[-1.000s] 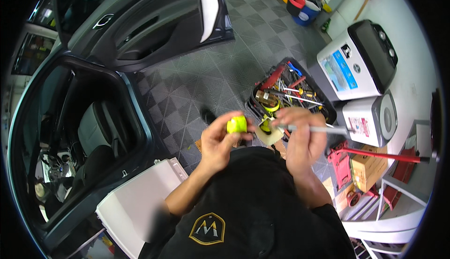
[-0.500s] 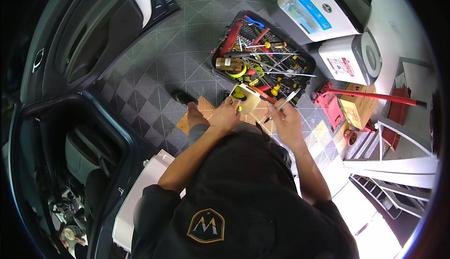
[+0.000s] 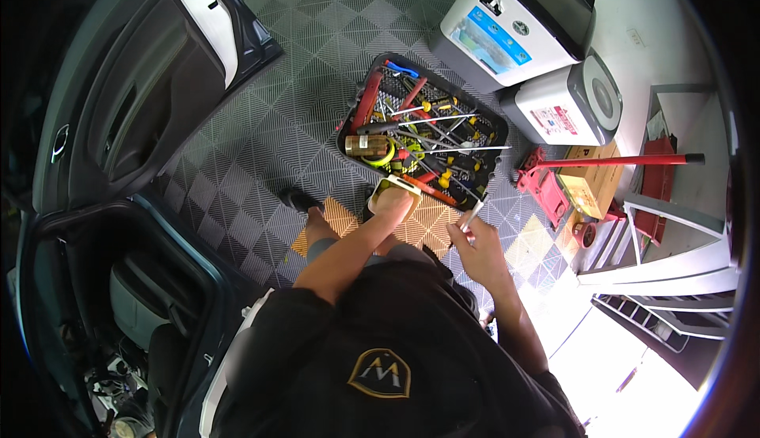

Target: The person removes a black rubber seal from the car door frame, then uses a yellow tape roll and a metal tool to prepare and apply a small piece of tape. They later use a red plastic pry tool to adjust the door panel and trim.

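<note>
Clamped: left hand (image 3: 393, 210) grips a small cream box (image 3: 393, 190) at the tool tray (image 3: 348, 133) edge; right hand (image 3: 473, 241) pinches a thin tool (image 3: 472, 218). Prob mid-stowing; next needs a free gap w/ tools.

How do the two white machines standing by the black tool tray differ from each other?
The larger white machine with the blue panel is boxy and carries a broad black lid; the smaller white machine with the red label is more rounded, with a grey circular top. The larger one stands farther from the person, the smaller one nearer the red floor jack. Both stand on the grey tiled floor beside the black tool tray.
</note>
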A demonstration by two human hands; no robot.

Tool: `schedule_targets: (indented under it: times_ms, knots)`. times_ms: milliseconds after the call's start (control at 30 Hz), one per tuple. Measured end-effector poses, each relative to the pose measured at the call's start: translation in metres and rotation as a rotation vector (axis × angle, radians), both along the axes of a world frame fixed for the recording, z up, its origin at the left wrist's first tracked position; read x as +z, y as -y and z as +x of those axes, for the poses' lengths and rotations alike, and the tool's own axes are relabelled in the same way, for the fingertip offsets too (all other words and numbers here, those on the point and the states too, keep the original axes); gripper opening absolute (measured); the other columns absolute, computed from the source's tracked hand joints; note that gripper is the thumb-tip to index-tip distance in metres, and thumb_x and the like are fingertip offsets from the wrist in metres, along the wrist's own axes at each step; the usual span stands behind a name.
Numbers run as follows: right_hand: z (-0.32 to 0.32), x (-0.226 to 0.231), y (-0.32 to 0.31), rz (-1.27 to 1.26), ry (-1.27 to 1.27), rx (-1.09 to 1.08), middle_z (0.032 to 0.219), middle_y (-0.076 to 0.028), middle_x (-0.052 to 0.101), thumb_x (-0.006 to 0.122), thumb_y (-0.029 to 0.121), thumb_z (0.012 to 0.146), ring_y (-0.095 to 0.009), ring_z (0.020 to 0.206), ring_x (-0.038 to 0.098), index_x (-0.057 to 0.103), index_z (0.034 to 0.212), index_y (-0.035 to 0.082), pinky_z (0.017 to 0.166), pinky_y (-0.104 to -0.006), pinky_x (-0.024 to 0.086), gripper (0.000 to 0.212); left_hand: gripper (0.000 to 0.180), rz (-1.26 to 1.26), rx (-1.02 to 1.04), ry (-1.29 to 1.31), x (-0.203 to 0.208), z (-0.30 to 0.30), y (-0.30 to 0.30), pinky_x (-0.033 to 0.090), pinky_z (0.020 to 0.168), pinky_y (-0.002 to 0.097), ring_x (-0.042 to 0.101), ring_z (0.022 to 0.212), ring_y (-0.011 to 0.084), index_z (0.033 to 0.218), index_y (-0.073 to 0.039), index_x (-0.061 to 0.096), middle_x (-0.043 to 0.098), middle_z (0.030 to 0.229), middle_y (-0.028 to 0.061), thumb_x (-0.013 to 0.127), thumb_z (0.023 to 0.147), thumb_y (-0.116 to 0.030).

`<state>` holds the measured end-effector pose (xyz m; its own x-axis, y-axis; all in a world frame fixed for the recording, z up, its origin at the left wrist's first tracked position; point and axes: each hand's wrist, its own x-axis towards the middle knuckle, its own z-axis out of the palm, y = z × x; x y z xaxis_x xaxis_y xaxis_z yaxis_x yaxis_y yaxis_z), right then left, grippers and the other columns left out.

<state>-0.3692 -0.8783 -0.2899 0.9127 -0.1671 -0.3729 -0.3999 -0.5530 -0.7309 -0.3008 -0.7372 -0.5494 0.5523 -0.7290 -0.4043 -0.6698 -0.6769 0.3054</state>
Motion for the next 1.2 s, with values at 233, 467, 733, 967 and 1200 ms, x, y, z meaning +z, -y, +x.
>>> schedule_targets:
  times_ms: [233, 467, 733, 967, 1200]
  knots:
    - [-0.047, -0.002, 0.016, -0.044, -0.012, -0.161, 0.079, -0.016, 0.069, 0.067, 0.016, 0.098, -0.025, 0.073, 0.070, 0.064, 0.092, -0.002, 0.071, -0.0370, 0.055, 0.020, 0.021, -0.057, -0.133, 0.146, -0.056, -0.002, 0.000, 0.059, 0.084, 0.0345, 0.073, 0.099, 0.0206, 0.102, -0.010, 0.077, 0.076, 0.105, 0.0077, 0.067, 0.084, -0.013]
    - [-0.057, -0.014, 0.007, 0.081, 0.045, -0.187, 0.077, -0.009, 0.068, 0.066, 0.011, 0.099, -0.015, 0.075, 0.068, 0.063, 0.091, -0.002, 0.068, -0.0303, 0.052, 0.016, 0.031, -0.124, 0.070, -0.103, 0.042, -0.003, -0.038, 0.059, 0.077, 0.0390, 0.074, 0.095, 0.0277, 0.108, 0.001, 0.072, 0.066, 0.121, 0.0198, 0.071, 0.079, -0.009]
    - [0.011, 0.011, -0.018, 0.236, 0.199, 0.074, 0.087, -0.006, 0.071, 0.071, 0.007, 0.094, -0.010, 0.074, 0.063, 0.069, 0.125, 0.000, 0.071, -0.0272, 0.052, 0.032, 0.032, -0.988, 1.128, -1.065, 0.226, 0.009, -0.099, 0.047, 0.054, 0.0227, 0.058, 0.059, 0.0066, 0.095, 0.000, 0.068, 0.064, 0.071, 0.0009, 0.067, 0.102, -0.031]
    - [0.056, 0.054, -0.068, 0.389, 0.446, 0.268, 0.087, -0.008, 0.071, 0.079, 0.011, 0.090, -0.013, 0.074, 0.067, 0.070, 0.122, 0.001, 0.070, -0.0283, 0.054, 0.035, 0.040, -1.126, 1.175, -0.833, 0.335, 0.005, -0.128, 0.048, 0.048, 0.0232, 0.060, 0.056, 0.0071, 0.093, -0.001, 0.065, 0.066, 0.071, 0.0034, 0.062, 0.105, -0.039]
    - [0.058, 0.067, -0.092, 0.720, 0.282, 0.213, 0.085, -0.005, 0.071, 0.072, 0.014, 0.097, -0.009, 0.077, 0.066, 0.067, 0.117, -0.004, 0.071, -0.0253, 0.053, 0.027, 0.038, -1.369, 1.115, -0.831, 0.361, -0.021, -0.156, 0.054, 0.057, 0.0234, 0.065, 0.068, 0.0108, 0.107, 0.003, 0.065, 0.070, 0.088, 0.0099, 0.053, 0.109, -0.033]
